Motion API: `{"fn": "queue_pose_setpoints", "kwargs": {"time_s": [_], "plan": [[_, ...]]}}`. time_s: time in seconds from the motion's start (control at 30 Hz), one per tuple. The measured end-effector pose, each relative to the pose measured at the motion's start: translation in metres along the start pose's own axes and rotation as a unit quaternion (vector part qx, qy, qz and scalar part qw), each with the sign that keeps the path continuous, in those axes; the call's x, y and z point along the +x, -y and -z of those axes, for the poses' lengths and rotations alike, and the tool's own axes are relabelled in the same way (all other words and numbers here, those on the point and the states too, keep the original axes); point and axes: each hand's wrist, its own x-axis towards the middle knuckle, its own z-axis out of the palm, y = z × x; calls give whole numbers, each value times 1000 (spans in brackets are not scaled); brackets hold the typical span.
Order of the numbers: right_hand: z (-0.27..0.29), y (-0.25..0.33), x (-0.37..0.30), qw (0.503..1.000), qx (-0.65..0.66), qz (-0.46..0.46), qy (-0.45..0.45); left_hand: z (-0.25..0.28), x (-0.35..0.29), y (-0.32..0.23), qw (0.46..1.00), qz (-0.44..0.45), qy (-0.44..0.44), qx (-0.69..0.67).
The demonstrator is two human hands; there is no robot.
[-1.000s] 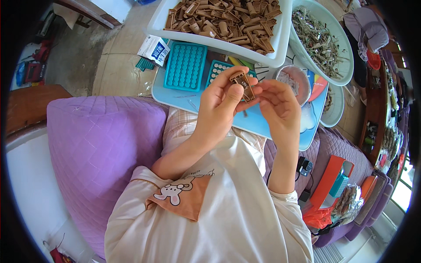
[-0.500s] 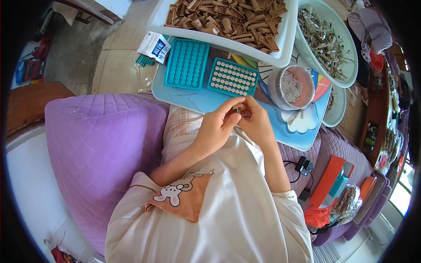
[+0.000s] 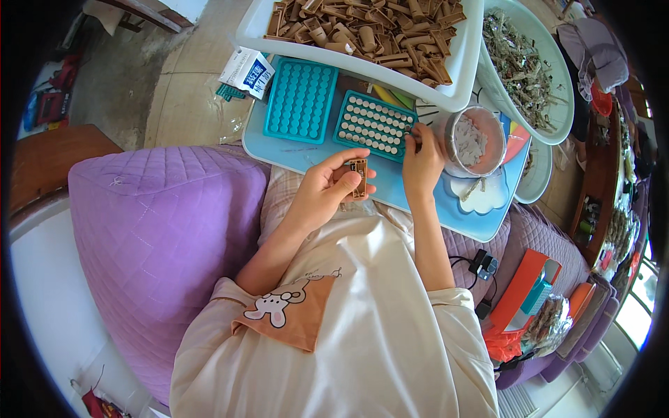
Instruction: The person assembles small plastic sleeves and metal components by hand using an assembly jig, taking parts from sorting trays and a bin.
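Note:
A small brown plastic casing [image 3: 359, 178], its hollow side turned up, sits between the thumb and fingers of my left hand [image 3: 327, 187], above the table's near edge. Some dark and light small parts show inside the casing. My right hand [image 3: 423, 164] reaches to the right end of a teal tray [image 3: 371, 148] holding rows of small round white pieces [image 3: 374, 118]. Its thumb and forefinger are pinched together at the tray's edge; what lies between them is too small to make out.
A second teal tray [image 3: 300, 99] with round cups lies left of the first. Behind stands a white bin [image 3: 362, 59] heaped with brown casings [image 3: 376, 35]. To the right are a tub [image 3: 453, 150] of white pieces and a pale green basket [image 3: 561, 111] on the blue table [image 3: 279, 151].
My hands have come apart. The left keeps the brown casing and has shifted a little left; the right has moved forward and right to the tray of white pieces.

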Motion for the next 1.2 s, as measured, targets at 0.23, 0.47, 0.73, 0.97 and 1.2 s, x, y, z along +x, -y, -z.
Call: {"fn": "queue_pose_setpoints", "kwargs": {"time_s": [0.23, 0.47, 0.73, 0.97, 1.2], "plan": [[2, 8, 4, 999, -40, 9, 31, -1, -2, -14, 999, 28, 12, -34], [42, 80, -12, 966, 246, 78, 22, 0, -4, -15, 999, 19, 17, -36], [47, 72, -3, 946, 221, 190, 145, 2, 0, -6, 1000, 16, 5, -14], [10, 14, 19, 991, 102, -67, 52, 4, 2, -7, 1000, 6, 10, 19], [-1, 0, 20, 995, -64, 18, 76, 2, 0, -13, 1000, 10, 6, 27]]}}
